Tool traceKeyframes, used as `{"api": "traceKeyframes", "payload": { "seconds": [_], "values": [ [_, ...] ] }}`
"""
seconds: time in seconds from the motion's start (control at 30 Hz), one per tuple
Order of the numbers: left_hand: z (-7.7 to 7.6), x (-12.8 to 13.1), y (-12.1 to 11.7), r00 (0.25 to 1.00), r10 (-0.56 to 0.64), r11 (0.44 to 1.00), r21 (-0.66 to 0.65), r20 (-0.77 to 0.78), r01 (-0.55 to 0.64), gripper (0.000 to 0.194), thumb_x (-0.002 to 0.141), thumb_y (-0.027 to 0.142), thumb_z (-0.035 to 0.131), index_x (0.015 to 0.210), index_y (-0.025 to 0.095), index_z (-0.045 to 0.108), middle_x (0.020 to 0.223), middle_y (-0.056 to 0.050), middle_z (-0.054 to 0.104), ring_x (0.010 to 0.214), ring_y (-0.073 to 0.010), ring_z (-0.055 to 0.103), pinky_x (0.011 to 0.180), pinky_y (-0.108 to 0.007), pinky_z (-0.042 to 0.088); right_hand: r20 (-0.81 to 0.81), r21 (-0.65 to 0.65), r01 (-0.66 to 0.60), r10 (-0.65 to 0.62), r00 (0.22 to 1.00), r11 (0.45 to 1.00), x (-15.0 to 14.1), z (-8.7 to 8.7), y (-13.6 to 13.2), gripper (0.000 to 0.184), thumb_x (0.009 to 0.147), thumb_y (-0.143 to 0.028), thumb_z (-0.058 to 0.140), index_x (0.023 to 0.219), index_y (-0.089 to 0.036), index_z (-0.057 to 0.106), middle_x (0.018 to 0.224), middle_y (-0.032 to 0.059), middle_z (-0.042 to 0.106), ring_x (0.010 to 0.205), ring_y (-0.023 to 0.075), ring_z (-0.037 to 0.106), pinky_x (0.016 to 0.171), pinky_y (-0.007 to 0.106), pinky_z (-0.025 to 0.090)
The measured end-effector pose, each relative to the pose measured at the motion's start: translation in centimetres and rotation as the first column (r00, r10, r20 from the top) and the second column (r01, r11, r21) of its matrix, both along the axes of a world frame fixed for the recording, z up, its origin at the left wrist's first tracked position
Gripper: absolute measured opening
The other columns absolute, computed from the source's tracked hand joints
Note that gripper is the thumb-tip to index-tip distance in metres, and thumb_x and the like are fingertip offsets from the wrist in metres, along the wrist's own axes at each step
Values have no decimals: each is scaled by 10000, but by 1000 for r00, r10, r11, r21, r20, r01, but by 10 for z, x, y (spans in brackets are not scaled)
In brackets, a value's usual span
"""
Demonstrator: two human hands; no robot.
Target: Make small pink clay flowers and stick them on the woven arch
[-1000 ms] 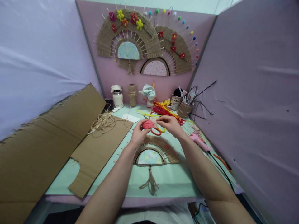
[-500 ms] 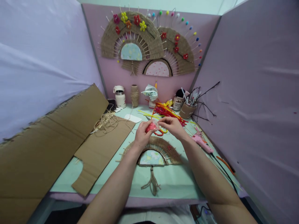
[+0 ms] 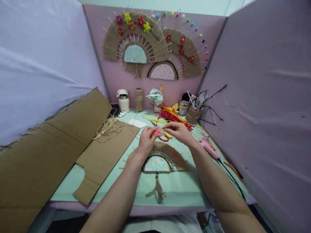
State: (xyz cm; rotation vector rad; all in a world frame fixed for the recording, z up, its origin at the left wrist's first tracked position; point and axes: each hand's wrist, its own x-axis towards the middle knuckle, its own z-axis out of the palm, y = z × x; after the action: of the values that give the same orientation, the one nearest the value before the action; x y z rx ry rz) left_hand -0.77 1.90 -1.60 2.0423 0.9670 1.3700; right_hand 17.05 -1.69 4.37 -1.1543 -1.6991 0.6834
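My left hand (image 3: 146, 139) is closed on a small clear plastic bag (image 3: 156, 132) with something pinkish red in it. At the bag's right edge, the fingertips of my right hand (image 3: 179, 132) are pinched together; what they grip there is too small to make out. Below my hands, a woven twine fan (image 3: 181, 158) lies on the table, with a floral half-round panel (image 3: 156, 163), a small red flower and a twine tassel (image 3: 158, 189). Orange-handled scissors (image 3: 164, 138) lie just behind, partly hidden by my hands.
Cardboard sheets (image 3: 102, 161) and tangled twine (image 3: 109, 127) cover the left side. A pink glue gun (image 3: 210, 149) with a black cord lies right. Red and yellow pipe cleaners (image 3: 173, 116), a twine spool (image 3: 139, 99), a white bottle (image 3: 124, 102) and a pot of sticks (image 3: 194, 114) stand or lie behind.
The view has shifted slightly. My right fingertips have moved a little at the bag's edge, and more of the clear plastic shows between my hands.
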Motion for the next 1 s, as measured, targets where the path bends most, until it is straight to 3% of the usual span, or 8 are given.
{"api": "traceKeyframes", "payload": {
  "seconds": [0.23,0.67,0.83,1.0],
  "values": [
    [1,1,-2,995,50,998,33,-91,-47,290,822,314,648,1099,239,686,892,-28,548,884,-179,524,826,-295,409,229,102,13,-37,973,995,3,-11,6,102,790,-238,643,775,-192,732,768,33,668,712,152,589,683,276,430],
    [2,2,-4,994,-20,1000,-18,-107,18,299,815,293,644,1111,259,673,903,-24,558,884,-174,545,828,-291,434,147,178,-20,-7,989,984,-1,-24,14,215,800,-425,682,813,-225,759,738,34,587,698,160,544,641,293,432],
    [2,2,-5,991,-9,1000,5,-132,10,302,818,290,640,1116,248,668,895,-26,547,872,-177,542,825,-294,431,210,190,-64,23,977,980,1,-25,14,231,826,-425,652,757,-228,749,716,28,541,695,160,525,634,289,420],
    [2,2,-5,995,-22,998,-53,-97,17,319,804,296,661,1120,246,668,924,-34,581,910,-185,558,834,-296,440,160,208,-85,52,986,974,-2,-26,14,228,839,-420,633,773,-229,739,769,44,567,726,171,543,652,305,441]
  ]
}}
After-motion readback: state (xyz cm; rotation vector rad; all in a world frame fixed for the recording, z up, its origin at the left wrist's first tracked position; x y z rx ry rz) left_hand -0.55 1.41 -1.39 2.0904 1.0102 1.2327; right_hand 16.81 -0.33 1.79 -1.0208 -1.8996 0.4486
